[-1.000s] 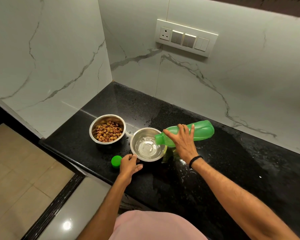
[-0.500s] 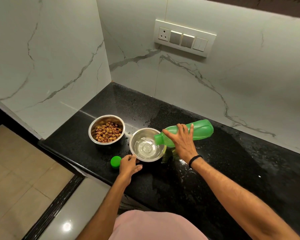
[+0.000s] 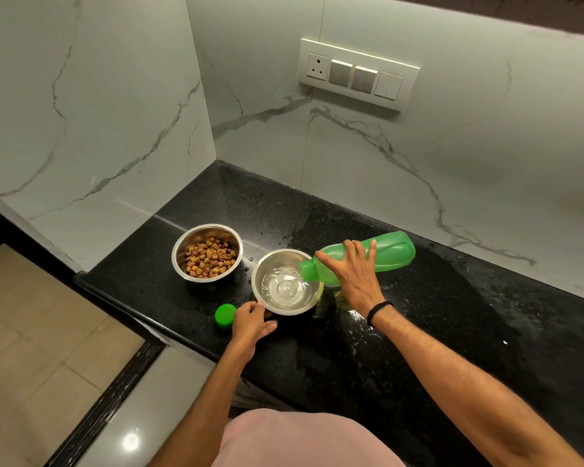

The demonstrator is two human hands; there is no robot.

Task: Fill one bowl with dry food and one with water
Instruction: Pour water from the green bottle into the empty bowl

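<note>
Two steel bowls stand side by side on the black counter (image 3: 418, 332). The left bowl (image 3: 207, 252) holds brown dry food. The right bowl (image 3: 285, 281) has clear water in it. My right hand (image 3: 354, 274) grips a green bottle (image 3: 385, 256) tipped on its side, its open mouth over the right bowl's rim, and water runs into the bowl. My left hand (image 3: 252, 323) holds the near rim of the water bowl with its fingertips. The bottle's green cap (image 3: 225, 315) lies on the counter just left of that hand.
Marble walls close off the counter's back and left sides, with a socket and switch panel (image 3: 358, 74) on the back wall. The counter's front edge runs diagonally below the bowls; tiled floor (image 3: 41, 348) lies beyond it. Water spots wet the counter near the bottle.
Almost nothing has moved. The bottle stays tipped over the right bowl and water keeps flowing into it; both hands hold their places.
</note>
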